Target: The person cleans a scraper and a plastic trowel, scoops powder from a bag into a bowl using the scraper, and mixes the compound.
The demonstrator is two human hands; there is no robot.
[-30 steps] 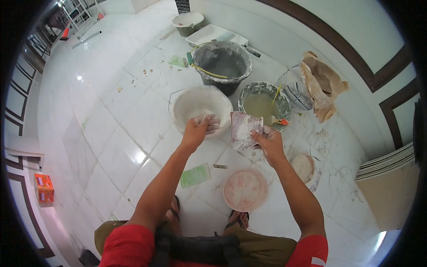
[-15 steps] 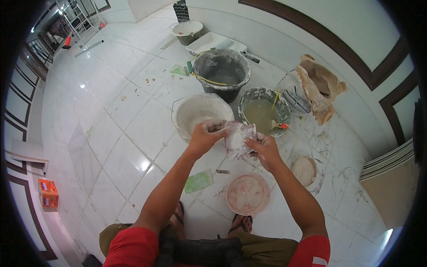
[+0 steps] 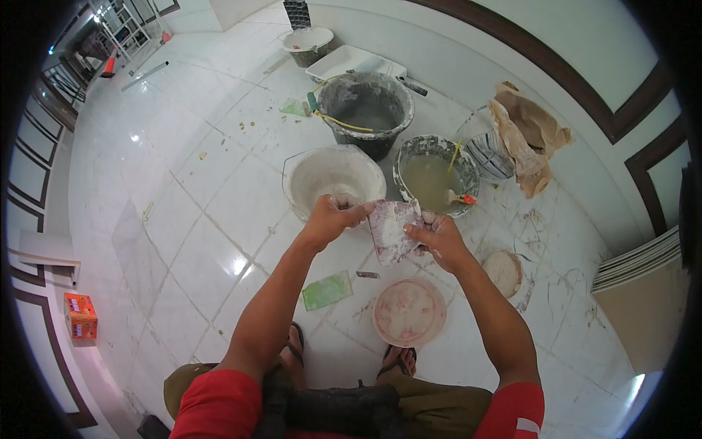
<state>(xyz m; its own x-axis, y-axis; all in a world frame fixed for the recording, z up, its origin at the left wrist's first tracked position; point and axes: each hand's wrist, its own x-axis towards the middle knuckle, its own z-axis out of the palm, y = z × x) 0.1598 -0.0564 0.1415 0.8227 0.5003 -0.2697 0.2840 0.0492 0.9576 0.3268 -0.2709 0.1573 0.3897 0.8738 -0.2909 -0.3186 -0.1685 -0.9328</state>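
while your right hand [image 3: 442,241] pinched powdery flat piece [image 3: 390,230] at three o'clock edge, your left hand [image 3: 330,221] closed on ten o'clock corner; murky-water bucket [image 3: 424,146] sat at one o'clock.

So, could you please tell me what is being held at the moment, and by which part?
Both hands hold a white-smeared flat piece: the left hand at its upper left corner, the right hand by its right side.

The left hand [image 3: 338,219] pinches one edge of a white-smeared plate [image 3: 391,235], the right hand [image 3: 441,241] the opposite edge, near a pale bucket [image 3: 311,179].
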